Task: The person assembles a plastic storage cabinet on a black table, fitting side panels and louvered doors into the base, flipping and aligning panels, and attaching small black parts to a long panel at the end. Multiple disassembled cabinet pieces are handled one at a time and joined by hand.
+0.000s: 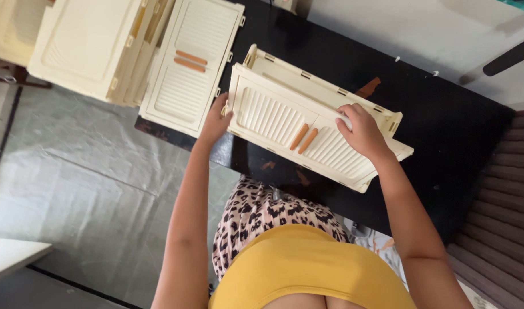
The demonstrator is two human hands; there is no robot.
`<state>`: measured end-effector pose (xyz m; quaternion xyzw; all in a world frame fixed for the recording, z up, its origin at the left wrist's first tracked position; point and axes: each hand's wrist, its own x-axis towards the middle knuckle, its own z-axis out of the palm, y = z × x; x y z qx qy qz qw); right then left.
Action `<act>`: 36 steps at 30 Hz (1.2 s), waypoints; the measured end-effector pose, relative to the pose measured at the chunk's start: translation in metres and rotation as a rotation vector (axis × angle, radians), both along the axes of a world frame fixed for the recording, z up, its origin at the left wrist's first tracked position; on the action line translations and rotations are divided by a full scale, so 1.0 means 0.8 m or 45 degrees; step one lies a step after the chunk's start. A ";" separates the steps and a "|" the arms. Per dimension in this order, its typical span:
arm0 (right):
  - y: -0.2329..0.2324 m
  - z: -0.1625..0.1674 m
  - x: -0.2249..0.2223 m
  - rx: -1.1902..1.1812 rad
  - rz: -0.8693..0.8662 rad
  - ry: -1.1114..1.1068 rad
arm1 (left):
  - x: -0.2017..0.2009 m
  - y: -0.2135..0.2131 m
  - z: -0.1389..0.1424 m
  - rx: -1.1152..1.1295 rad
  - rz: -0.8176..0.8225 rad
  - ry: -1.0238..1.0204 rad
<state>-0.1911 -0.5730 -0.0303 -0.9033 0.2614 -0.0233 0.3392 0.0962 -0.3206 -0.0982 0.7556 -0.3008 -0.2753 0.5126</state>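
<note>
A cream plastic cabinet unit (pixel 273 117) with two ribbed doors and orange handles lies on a black table (pixel 445 126). My left hand (pixel 216 121) grips its left end at the corner. My right hand (pixel 362 130) presses on the top right of the door panel, fingers curled over its upper edge. A cream side panel (pixel 325 86) with slots stands up behind the doors, joined to the unit.
Another cream door panel (pixel 190 66) with orange handles lies on the table's left end. More cream panels (pixel 84 43) are stacked beyond it at the left. Grey tiled floor (pixel 73 171) is below left; a brown ribbed sofa (pixel 502 217) is at the right.
</note>
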 end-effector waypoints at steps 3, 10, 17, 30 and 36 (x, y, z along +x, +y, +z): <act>0.011 0.010 -0.006 0.036 0.023 0.135 | 0.004 0.008 -0.012 -0.010 0.034 0.093; 0.044 0.015 0.019 -0.102 0.204 -0.132 | 0.008 0.027 -0.020 0.153 0.009 0.054; 0.100 0.018 0.116 -0.332 0.267 -0.077 | 0.024 0.036 -0.004 0.343 -0.114 -0.343; 0.185 0.020 0.292 -0.432 0.443 -0.294 | 0.054 0.109 -0.056 0.238 -0.288 -0.362; 0.213 -0.007 0.337 -0.857 0.575 -0.109 | 0.064 0.119 -0.080 0.299 -0.360 -0.379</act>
